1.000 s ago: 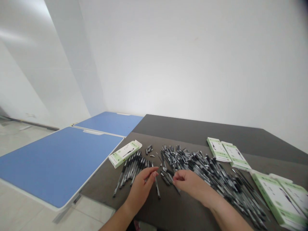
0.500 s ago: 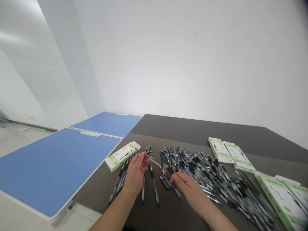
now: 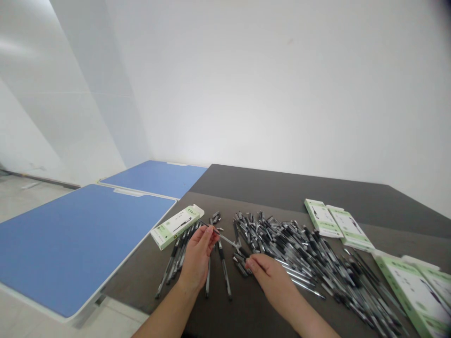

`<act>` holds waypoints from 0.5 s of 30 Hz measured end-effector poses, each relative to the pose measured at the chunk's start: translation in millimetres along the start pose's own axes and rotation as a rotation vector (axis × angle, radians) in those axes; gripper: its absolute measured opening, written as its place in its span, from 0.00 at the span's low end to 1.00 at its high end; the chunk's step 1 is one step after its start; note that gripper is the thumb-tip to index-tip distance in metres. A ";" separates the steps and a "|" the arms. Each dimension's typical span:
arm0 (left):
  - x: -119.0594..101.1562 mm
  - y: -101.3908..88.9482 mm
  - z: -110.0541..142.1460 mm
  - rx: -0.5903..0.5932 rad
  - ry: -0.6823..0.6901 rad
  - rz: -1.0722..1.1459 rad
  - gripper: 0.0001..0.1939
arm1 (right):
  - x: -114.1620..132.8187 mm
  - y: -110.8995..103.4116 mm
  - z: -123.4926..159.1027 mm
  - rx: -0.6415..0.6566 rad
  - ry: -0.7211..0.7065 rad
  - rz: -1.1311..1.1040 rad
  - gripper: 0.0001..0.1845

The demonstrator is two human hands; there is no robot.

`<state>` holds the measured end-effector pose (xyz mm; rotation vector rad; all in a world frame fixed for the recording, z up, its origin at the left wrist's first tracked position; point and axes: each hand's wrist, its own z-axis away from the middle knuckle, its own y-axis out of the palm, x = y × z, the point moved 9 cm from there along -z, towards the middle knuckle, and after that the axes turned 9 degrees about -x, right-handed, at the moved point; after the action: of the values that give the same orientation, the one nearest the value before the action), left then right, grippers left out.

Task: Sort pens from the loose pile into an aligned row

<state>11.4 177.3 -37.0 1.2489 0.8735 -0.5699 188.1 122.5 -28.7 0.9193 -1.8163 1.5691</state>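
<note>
Over the near part of the dark desk [image 3: 253, 310], just left of the big heap of pens [image 3: 289, 244], both hands are at work close together. The left hand [image 3: 199, 253] is narrowed to a pinch, its thumb and fingers closed on a thin refill [image 3: 228, 241] that slants from far left to near right, one dark end sticking out past the fingertips. The right hand [image 3: 269, 277] is also drawn in narrow, pinching a dark-gripped pen barrel [image 3: 242, 252] at the left edge of the heap; the right end of the refill lies close to the barrel's far end, though whether the two touch cannot be told. Below the hands' meeting point, a few short pen pieces [image 3: 241, 268] lie on the desk. Left of the heap, two separate pens [image 3: 224, 272] point toward the near edge, and further left a row of pens [image 3: 176, 258] lies beside a green-and-white box [image 3: 177, 226]. Small dark parts [image 3: 215, 217] sit to the right of that box. Right of the heap, two flat boxes [image 3: 348, 226] lie side by side on the far side, and more boxes [image 3: 410, 293] lie at the near right. Blue-topped tables [image 3: 81, 239] stand to the left.
</note>
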 end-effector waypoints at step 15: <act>-2.5 -1.1 -0.2 0.007 0.031 -0.040 0.07 | -2.1 -0.3 -0.2 -0.022 -0.012 0.028 0.16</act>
<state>9.1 177.0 -35.6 1.2521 0.9251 -0.5869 189.6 123.0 -30.2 0.8990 -1.8588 1.5606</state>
